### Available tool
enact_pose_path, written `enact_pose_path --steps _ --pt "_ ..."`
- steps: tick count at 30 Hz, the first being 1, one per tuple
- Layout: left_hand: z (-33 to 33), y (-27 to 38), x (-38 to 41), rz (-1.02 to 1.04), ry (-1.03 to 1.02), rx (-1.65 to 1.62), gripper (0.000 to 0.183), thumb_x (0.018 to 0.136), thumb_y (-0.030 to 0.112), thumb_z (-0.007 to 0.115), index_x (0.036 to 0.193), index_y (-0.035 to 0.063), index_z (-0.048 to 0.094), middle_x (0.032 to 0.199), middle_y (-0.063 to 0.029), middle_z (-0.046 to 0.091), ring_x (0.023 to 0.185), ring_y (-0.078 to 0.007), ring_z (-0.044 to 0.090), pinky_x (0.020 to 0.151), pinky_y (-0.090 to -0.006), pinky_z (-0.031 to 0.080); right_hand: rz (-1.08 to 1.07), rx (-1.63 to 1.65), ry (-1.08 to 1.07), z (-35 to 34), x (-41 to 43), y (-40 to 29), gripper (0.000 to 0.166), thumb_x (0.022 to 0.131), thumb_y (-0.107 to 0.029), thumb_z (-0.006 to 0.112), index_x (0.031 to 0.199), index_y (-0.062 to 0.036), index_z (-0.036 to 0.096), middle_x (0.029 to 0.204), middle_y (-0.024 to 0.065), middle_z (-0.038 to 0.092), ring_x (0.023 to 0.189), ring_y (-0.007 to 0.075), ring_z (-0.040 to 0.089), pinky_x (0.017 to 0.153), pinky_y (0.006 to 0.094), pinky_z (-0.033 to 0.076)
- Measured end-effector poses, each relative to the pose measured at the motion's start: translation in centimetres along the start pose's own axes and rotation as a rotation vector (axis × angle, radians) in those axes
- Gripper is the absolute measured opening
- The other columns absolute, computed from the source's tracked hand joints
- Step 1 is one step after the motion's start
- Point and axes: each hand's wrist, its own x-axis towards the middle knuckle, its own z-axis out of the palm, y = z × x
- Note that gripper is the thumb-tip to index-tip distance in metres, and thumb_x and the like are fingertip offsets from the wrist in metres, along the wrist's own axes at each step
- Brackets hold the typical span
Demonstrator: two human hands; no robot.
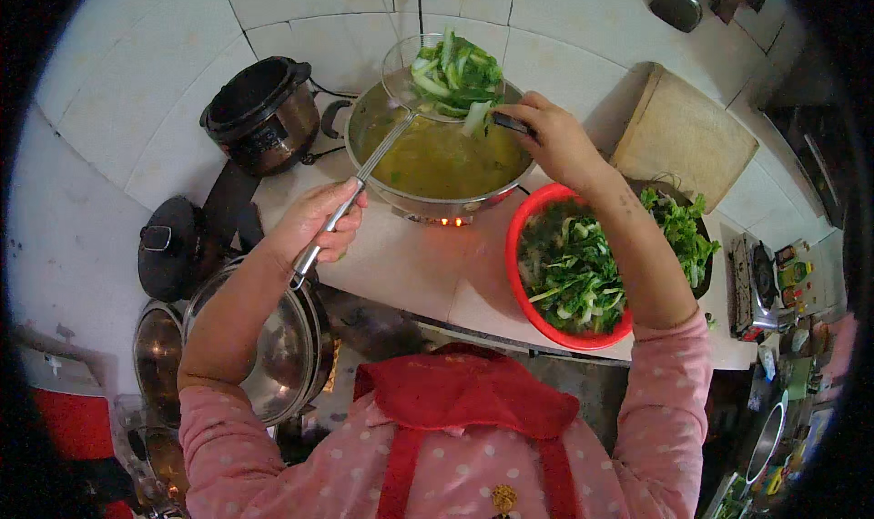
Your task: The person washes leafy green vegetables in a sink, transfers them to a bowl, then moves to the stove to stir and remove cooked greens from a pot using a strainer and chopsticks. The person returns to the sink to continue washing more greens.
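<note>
My left hand (324, 222) grips the metal handle of a wire-mesh skimmer (389, 147). Its basket, heaped with wet leafy greens (457, 75), is over the far side of a wide electric pot (437, 201). Yellowish broth (437, 157) fills much of the pot. My right hand (556, 133) is at the pot's right side, closed around a dark utensil handle (513, 123); what kind of utensil it is I cannot tell. A pale stalk (478, 116) hangs at the basket's near edge, close to that handle.
A red basin (517, 280) of cut greens in water stands under my right forearm. More leafy greens (683, 232) lie behind it, beside a leaning cutting board (683, 130). At left are a black cooker (266, 126), its dark lid (171, 246) and metal lids (287, 355). Indicator lights glow on the pot's front.
</note>
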Motion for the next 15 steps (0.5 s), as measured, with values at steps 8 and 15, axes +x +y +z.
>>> enact_pose_path --steps 8,15 --pt "-0.6 0.1 -1.1 0.016 0.043 0.014 0.031 0.093 0.039 0.047 0.092 0.0076 0.050 0.063 0.0024 0.042 0.038 -0.0030 0.032 0.032 -0.0199 0.026 -0.133 -0.207 -0.207 4.5 6.7 1.3 0.019 0.077 -0.016 0.064 0.095 -0.0086 0.065 0.099 0.0104 0.054 0.089 0.0299 0.057 0.075 0.0399 0.047" --pt "-1.5 0.2 -1.8 -0.017 0.045 0.050 0.030 0.094 0.035 0.047 0.090 0.0058 0.048 0.063 0.0009 0.042 0.037 -0.0039 0.033 0.030 -0.0211 0.029 0.027 -0.098 -0.172 3.0 9.8 2.2 0.024 0.082 -0.025 0.061 0.087 -0.0018 0.061 0.072 0.0186 0.058 0.067 0.0356 0.055 0.061 0.0386 0.044"
